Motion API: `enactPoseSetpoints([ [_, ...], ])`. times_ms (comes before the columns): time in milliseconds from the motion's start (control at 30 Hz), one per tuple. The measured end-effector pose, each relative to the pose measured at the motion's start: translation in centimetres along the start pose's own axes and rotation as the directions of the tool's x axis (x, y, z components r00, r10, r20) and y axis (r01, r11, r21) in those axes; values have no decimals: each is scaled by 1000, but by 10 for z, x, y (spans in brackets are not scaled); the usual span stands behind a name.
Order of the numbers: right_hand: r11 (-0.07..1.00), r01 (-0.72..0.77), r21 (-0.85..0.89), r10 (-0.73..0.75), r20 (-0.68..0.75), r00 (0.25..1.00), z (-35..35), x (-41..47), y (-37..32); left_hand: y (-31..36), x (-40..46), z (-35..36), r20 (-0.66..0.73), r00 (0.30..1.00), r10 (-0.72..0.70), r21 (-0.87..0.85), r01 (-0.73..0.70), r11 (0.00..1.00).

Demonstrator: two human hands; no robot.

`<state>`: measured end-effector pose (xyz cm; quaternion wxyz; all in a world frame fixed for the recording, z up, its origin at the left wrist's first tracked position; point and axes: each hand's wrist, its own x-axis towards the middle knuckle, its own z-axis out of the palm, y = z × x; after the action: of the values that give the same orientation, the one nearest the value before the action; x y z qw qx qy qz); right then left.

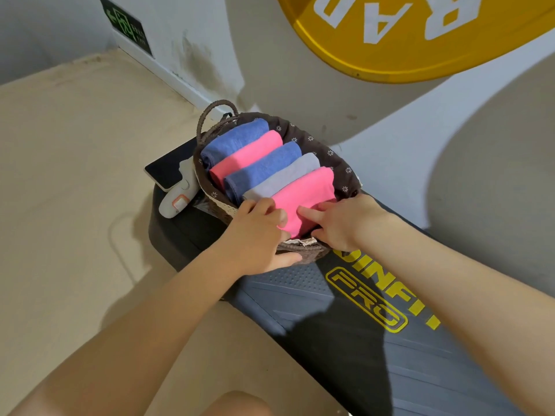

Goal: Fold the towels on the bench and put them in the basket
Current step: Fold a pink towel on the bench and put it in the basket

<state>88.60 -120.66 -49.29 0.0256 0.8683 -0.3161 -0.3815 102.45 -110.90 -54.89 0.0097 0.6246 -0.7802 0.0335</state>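
Both hands cover the near pink towel's (303, 199) front edge; the yellow disc (420, 40) runs off the frame's top.

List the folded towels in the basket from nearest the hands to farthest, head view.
Pink towel under the left hand and right hand → grey towel → blue towel → second pink towel → second blue towel, all packed side by side in the basket.

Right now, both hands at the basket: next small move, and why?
Probably press the near pink towel down level with the rest, then let go. Both the left hand and right hand are on it at the basket rim, and five folded towels already sit in a row.
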Motion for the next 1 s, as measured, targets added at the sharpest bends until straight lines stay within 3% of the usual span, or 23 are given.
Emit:
enactPoseSetpoints([
  [167,993,-98,69,87,146,985,-1,19,-10,5,-2,2,-39,997,-66,-80,63,995],
  [233,982,-88,166,83,42,996,-4,15,-10,5,-2,-5,-70,992,-105,-205,88,975],
  [300,902,-104,420,196,-183,963,-10,10,-8,2,2,-11,-74,956,-283,-429,225,875],
  [367,627,-115,771,395,-187,900,-20,13,-9,1,9,-16,-31,876,-480,-532,392,750],
  [433,212,-99,972,455,-8,890,-24,22,-20,2,17,-17,51,855,-516,-419,488,766],
  [500,-95,-32,995,469,73,880,-21,30,-38,2,23,-14,109,848,-518,-291,526,799],
  [567,-222,38,974,492,78,867,-14,38,-52,0,27,-11,99,842,-530,-255,536,805],
  [700,-269,70,961,514,82,854,-7,55,-59,0,30,-8,87,836,-542,-223,547,807],
  [900,-322,90,942,432,62,900,-2,50,-43,-4,33,-7,129,841,-526,-233,541,808],
  [1000,-279,-31,960,446,158,881,-2,42,-42,-7,30,-10,181,841,-509,-291,540,790],
])
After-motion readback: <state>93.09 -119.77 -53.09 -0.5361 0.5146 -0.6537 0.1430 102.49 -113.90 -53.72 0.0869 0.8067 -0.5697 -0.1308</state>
